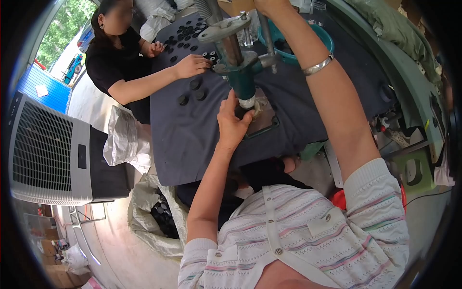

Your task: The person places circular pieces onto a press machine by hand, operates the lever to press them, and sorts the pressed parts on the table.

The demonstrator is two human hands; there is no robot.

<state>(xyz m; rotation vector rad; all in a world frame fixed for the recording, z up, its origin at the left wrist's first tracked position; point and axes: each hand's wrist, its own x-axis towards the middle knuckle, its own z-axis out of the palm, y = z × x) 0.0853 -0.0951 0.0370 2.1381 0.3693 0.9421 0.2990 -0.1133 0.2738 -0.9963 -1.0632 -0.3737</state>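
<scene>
At upper centre of the head view, observed a green-and-grey hand press (240, 84), with long axis steep, tilted left at top, and narrow end pointing down. Noted left hand (233, 123) curled beside that end, right hand (270, 5) cropped at top edge; cannot tell whether clamped, either one.

Off the left edge of the table (180, 159) stands an air cooler (43, 144) with a crumpled silver bag (124, 142) closer in, while an open pale sack (140, 207) sits below the near left corner and a green stool (417, 177) stands well off to the right.
</scene>
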